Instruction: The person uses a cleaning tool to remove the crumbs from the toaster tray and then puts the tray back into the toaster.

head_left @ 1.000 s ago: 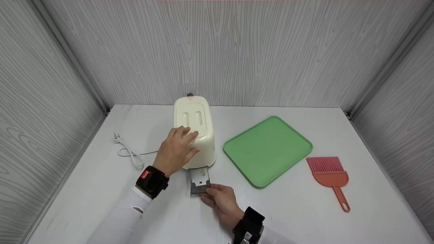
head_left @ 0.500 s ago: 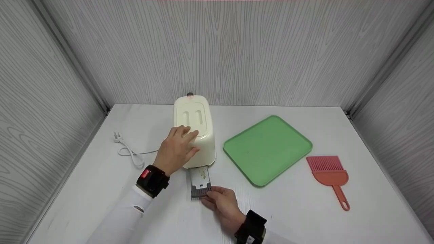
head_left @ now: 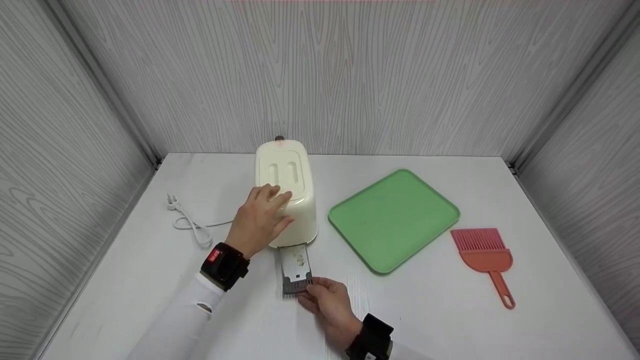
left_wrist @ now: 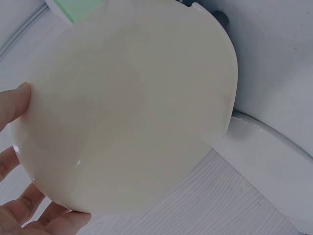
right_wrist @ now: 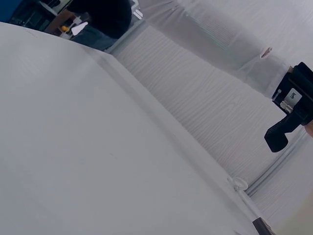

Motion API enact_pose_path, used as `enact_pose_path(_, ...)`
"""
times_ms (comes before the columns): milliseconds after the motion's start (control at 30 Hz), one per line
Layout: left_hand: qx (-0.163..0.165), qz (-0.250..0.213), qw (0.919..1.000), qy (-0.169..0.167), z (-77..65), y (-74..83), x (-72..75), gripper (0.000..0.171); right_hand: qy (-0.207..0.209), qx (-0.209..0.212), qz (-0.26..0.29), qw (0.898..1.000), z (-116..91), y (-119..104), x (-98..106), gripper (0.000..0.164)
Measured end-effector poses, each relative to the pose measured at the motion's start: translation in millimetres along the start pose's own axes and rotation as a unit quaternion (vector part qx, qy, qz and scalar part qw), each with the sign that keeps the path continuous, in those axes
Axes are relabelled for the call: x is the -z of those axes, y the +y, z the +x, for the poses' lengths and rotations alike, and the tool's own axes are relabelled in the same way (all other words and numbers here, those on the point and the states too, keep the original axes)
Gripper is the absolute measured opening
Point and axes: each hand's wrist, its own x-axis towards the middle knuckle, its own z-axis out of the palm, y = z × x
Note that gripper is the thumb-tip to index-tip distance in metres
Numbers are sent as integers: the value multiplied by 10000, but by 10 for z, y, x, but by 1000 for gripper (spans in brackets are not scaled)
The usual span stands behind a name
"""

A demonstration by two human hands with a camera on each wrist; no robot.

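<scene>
A cream toaster stands lengthwise on the white table, a lid with two long recesses on its top. My left hand holds its near end, fingers on the top edge and thumb lower down; the left wrist view shows the thumb and fingers spread around the toaster's smooth end. From the toaster's base juts a crumb tray with a grey slotted front. My right hand pinches that front at its right corner. Brownish crumbs lie on the tray. The right wrist view does not show the right hand's fingers.
A green rectangular tray lies right of the toaster. Farther right is a red dustpan-shaped brush with its handle toward me. The toaster's white cord and plug lie on the left. Wood-patterned walls enclose the table's back and sides.
The crumb tray has slid slightly farther out of the toaster toward me, with my right hand gripping it, and more crumbs show. My left hand has stayed on the toaster.
</scene>
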Motion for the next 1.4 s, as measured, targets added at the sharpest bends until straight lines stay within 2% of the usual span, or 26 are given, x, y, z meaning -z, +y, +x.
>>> enact_pose_path(300, -13, 49, 10000, -24, -5, -4, 1, 51, -67, 80, -61, 9999, -50, 32, 26, 41)
enact_pose_path(667, 8, -14, 10000, -53, -1, -6, 2, 50, 25, -100, -145, 9998, -132, 57, 47, 42)
enact_pose_path(1167, 133, -190, 9997, -113, 6, 1, 7, 50, -47, 30, 23, 10000, -207, 115, 92, 44)
enact_pose_path(1400, 28, 8, 10000, -22, -6, 1, 5, 51, -208, 72, -184, 9996, -249, 135, 125, 42)
